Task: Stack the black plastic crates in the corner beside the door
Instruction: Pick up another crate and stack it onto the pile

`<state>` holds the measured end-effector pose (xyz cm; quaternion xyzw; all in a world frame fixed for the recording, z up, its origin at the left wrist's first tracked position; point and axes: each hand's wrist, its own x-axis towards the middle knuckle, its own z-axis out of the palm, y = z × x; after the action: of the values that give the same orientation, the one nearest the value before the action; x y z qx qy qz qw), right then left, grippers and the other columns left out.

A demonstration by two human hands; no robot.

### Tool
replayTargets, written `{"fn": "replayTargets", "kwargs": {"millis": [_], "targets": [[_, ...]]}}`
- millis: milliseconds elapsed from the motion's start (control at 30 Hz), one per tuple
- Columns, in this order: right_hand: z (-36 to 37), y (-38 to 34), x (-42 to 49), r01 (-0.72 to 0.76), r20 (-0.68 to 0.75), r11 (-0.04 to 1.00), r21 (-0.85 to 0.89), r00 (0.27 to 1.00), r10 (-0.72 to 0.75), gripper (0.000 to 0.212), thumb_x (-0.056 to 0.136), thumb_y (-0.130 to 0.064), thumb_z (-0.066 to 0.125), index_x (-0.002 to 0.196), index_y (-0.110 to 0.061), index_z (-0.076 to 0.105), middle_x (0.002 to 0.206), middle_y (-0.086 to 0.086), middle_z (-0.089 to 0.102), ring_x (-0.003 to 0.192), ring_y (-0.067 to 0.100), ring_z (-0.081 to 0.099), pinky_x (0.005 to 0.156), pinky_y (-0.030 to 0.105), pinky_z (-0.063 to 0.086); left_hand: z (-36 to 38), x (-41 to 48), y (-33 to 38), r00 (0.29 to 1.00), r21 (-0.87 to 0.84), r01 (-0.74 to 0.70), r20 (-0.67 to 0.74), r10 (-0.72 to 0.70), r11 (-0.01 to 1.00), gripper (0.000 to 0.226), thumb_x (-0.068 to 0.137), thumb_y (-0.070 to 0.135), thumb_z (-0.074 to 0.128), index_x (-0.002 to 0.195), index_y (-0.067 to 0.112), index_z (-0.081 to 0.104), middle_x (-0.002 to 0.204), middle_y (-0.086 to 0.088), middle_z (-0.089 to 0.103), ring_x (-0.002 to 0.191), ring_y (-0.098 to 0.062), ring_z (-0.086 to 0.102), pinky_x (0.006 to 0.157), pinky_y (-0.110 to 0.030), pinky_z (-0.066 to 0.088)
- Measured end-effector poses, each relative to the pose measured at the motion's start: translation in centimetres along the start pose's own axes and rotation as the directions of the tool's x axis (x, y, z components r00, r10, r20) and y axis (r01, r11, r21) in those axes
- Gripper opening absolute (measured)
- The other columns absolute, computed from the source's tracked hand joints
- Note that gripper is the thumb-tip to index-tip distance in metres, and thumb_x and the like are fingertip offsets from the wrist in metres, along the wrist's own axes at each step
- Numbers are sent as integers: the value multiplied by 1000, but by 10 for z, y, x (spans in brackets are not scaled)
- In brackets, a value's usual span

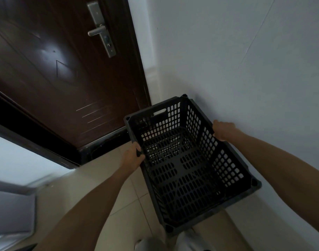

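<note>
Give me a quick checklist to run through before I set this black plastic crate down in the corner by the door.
1. Left hand grips the left rim of the black perforated plastic crate: ok.
2. Right hand grips the right rim: ok.
3. Crate empty inside: ok.
4. Crate lined up with the white wall: cannot tell; its right side sits close to it.
5. Another crate underneath to stack on: cannot tell, hidden by this one.
6. Dark brown wooden door shut, not swinging into the corner: ok.
</note>
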<state>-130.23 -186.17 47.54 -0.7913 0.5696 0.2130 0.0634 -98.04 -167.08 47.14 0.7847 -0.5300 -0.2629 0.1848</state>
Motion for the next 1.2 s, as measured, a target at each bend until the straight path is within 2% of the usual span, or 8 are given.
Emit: {"fn": "replayTargets", "kwargs": {"millis": [467, 600, 700, 800, 900, 967, 1067, 1200], "targets": [[-1, 1, 2, -12, -87, 998, -65, 996, 7, 28, 98, -17, 50, 120, -1, 43, 105, 8, 65, 75, 19, 56, 64, 28, 40, 8, 0, -3, 1000, 7, 6, 5, -6, 1000, 20, 88, 11, 62, 95, 16, 44, 75, -12, 65, 60, -20, 61, 54, -27, 43], [-3, 2, 3, -22, -122, 997, -70, 992, 14, 31, 98, -16, 52, 122, -1, 42, 109, 9, 65, 76, 19, 54, 57, 27, 35, 11, 0, 0, 1000, -27, 0, 31, 1, 1000, 20, 89, 9, 62, 93, 16, 44, 68, -4, 64, 51, -6, 61, 43, -11, 41], [-4, -1, -4, -63, -104, 998, -30, 993, 59, 34, 97, -14, 52, 127, -1, 40, 117, 12, 61, 94, 25, 64, 66, 30, 42, 9, -2, 2, 997, -36, -15, 74, 18, 999, 18, 91, 8, 60, 95, 13, 43, 81, -15, 69, 60, -23, 69, 53, -27, 55], [0, -3, -15, -85, -127, 995, 60, 988, 92, 33, 96, -5, 48, 128, 1, 40, 119, 17, 58, 92, 26, 62, 69, 31, 43, 3, -4, 4, 990, 22, -64, 124, 61, 998, 17, 94, 11, 59, 103, 5, 45, 90, -20, 67, 73, -34, 69, 69, -47, 57], [10, -4, -37, -67, -124, 983, 171, 988, 89, 46, 98, -13, 47, 139, 0, 31, 133, 20, 48, 111, 33, 55, 85, 41, 48, 1, -5, 8, 983, 112, -104, 162, 85, 988, 16, 97, 16, 55, 104, 8, 43, 82, -12, 61, 76, -32, 63, 67, -42, 51], [19, -8, -58, -64, -118, 980, 190, 989, 87, 61, 97, -19, 48, 149, -6, 19, 147, 18, 34, 127, 35, 43, 99, 46, 40, -2, -4, 11, 976, 274, -157, 188, 107, 949, 16, 99, 22, 52, 107, 10, 45, 86, -7, 55, 80, -25, 56, 64, -35, 42], [41, -19, -94, -38, -130, 981, 192, 989, 64, 64, 98, -26, 46, 153, -13, 14, 156, 14, 24, 137, 34, 32, 107, 46, 33, -5, -3, 18, 950, 547, -309, 216, 225, 778, 15, 99, 24, 48, 108, 13, 52, 95, -9, 64, 86, -30, 63, 68, -37, 49], [80, -43, -144, -58, -50, 978, 203, 996, 69, 55, 100, -37, 40, 150, -19, 25, 155, 10, 29, 139, 32, 30, 110, 47, 28, 26, -15, 25, 800, 513, -597, 336, 497, 616, 10, 99, 22, 46, 99, 16, 54, 92, -5, 67, 84, -27, 65, 71, -39, 50]]}}
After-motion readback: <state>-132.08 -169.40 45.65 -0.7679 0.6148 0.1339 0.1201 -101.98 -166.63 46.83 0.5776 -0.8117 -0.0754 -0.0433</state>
